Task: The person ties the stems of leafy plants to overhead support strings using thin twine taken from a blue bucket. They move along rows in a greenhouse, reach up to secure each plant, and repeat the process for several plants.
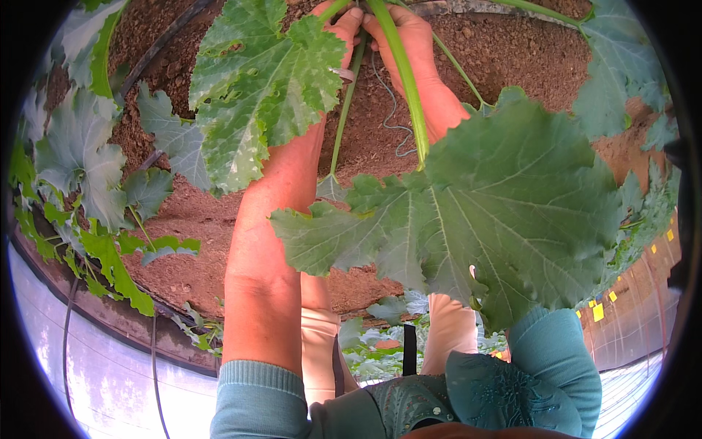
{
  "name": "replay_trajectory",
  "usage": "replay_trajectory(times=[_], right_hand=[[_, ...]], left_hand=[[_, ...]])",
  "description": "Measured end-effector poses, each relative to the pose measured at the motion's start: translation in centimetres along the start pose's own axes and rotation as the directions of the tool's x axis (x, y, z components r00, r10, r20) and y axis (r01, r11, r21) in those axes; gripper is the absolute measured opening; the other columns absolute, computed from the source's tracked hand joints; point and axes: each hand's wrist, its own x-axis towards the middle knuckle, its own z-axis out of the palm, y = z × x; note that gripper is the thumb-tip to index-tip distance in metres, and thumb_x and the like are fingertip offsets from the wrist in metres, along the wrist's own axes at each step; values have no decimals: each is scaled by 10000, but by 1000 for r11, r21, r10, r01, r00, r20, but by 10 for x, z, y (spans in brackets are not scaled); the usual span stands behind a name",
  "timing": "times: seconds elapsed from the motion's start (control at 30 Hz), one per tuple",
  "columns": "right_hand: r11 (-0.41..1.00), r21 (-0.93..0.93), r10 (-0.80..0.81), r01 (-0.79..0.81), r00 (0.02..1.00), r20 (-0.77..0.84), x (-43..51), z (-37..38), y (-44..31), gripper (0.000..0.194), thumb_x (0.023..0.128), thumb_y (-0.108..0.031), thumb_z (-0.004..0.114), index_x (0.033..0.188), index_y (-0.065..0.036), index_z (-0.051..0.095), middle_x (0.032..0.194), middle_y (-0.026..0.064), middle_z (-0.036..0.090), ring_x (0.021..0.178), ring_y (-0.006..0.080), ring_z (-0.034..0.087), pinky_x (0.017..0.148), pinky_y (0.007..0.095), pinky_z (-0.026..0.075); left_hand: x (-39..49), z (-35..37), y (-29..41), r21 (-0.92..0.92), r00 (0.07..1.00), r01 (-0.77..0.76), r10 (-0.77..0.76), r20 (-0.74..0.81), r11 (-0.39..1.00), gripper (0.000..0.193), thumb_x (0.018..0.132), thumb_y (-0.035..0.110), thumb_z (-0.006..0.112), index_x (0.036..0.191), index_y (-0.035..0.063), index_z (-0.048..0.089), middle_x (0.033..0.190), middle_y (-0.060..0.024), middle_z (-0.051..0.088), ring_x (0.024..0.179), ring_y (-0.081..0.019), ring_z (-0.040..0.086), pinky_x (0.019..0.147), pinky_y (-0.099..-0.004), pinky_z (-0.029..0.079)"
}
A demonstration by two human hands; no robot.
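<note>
My left hand [346,28] and my right hand [405,39] are close together at the top edge, thumb tips nearly touching, beside the green stalks of a squash-like plant. A thin blue-grey twine [392,104] hangs from the fingers of my right hand and trails loosely onto the soil. What my left fingers pinch is hidden. A thick leaf stalk [403,71] passes in front of my right hand to a broad leaf [493,203] over my right forearm. Another large leaf [263,93], with pale patches and small holes, partly covers my left hand and forearm.
Brown soil [186,219] lies under the plants. A dark hose [159,46] runs at the upper left, and a pipe [471,7] crosses the top. More lobed leaves [82,159] stand at the left and right. Yellow cards [598,313] hang at the far right; pale sheeting [109,362] is at lower left.
</note>
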Motion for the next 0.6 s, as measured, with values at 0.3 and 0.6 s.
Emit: replay_trajectory(times=[0.3, 0.6], right_hand=[[950, 311, -40, -20, 982, 186, 13, -4, 32, 129, 899, -72, 629, 982, 27, 632, 801, 53, 646, 659, 91, 569, 556, 247, 454], [981, -24, -188, 191, 978, 89, -7, -4, 9, 121, 878, -65, 631, 958, 25, 642, 802, 65, 647, 715, 139, 592, 649, 294, 477]], left_hand=[[12, -3, -20, -15, 987, 162, -162, -23, 987, 69, 854, 52, 648, 796, 18, 630, 721, -29, 618, 614, -137, 584, 535, -286, 486], [11, -23, -5, 7, 973, 172, -171, 155, 985, 218, 911, 243, 633, 911, 28, 666, 714, -22, 645, 605, -99, 605, 536, -249, 512]])
